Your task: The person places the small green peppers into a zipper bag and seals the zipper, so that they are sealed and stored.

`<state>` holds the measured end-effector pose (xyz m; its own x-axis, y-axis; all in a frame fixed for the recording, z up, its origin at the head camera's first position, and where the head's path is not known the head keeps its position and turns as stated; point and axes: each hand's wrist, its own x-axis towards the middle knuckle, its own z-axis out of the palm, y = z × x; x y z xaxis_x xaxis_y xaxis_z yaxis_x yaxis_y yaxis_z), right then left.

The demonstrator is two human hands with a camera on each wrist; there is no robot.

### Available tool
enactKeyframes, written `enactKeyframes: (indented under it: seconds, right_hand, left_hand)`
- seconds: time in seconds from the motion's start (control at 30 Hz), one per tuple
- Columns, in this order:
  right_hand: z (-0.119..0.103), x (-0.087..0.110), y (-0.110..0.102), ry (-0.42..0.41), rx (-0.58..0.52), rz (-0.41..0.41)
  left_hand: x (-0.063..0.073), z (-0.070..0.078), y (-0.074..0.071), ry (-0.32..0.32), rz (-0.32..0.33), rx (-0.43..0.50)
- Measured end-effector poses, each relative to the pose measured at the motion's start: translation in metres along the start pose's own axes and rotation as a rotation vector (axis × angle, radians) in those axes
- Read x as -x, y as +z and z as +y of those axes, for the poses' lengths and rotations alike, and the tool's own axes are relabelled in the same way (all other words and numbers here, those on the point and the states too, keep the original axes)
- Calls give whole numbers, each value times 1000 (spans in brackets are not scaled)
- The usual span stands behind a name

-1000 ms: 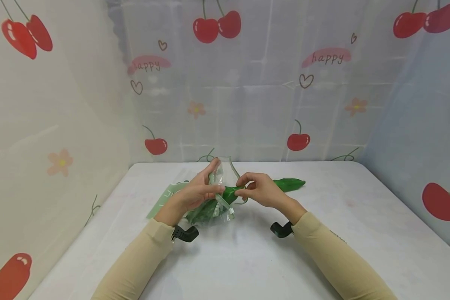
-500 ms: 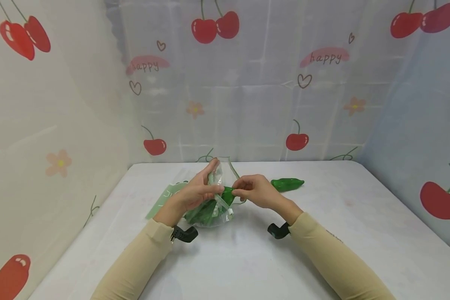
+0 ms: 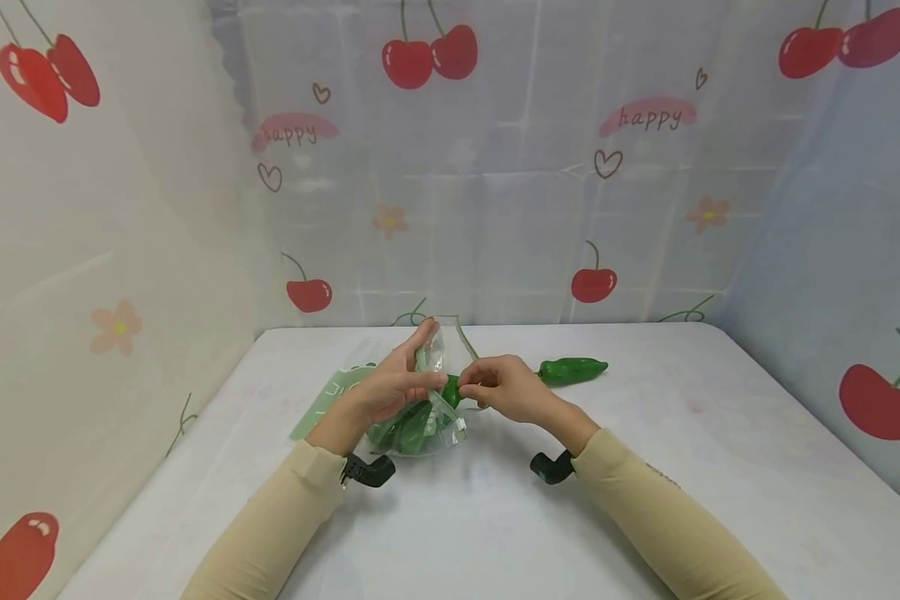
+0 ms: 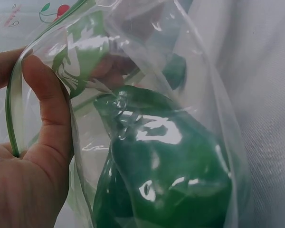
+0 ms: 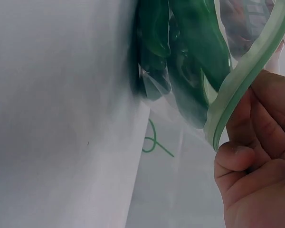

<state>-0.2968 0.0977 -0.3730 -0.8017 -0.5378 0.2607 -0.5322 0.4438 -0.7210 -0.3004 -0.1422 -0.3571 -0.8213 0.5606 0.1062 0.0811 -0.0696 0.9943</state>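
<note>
My left hand (image 3: 386, 390) holds a clear zip bag (image 3: 437, 357) by its mouth, the thumb on the near side of the opening. Several green peppers (image 4: 175, 161) lie inside, seen through the plastic in the left wrist view. At the mouth, the thumb and fingertips of my right hand (image 3: 516, 390) pinch the end of a green pepper (image 3: 452, 392), most of which is in the bag. In the right wrist view, the bag's pale green zip edge (image 5: 242, 85) passes in front of the right fingers and hides their tips.
Another green pepper (image 3: 572, 371) lies on the white table (image 3: 450, 533), right of the hands. A pale green printed panel (image 3: 326, 400), apparently part of the bag, shows left of the left hand. Cherry-patterned sheets (image 3: 495, 208) stand around the table.
My right hand has moved left and slightly down, pushing the green pepper deeper into the bag. The left hand keeps its hold, and more of the pepper on the table shows.
</note>
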Motion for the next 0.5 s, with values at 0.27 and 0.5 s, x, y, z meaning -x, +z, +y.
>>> enactKeyframes:
  seconds: [0.27, 0.5]
  right_hand:
    - [-2, 1, -4, -14, 53, 29]
    - [4, 1, -10, -29, 70, 48]
  left_hand:
    - [-1, -1, -2, -3, 9, 11]
    - [-1, -2, -2, 0, 2, 20]
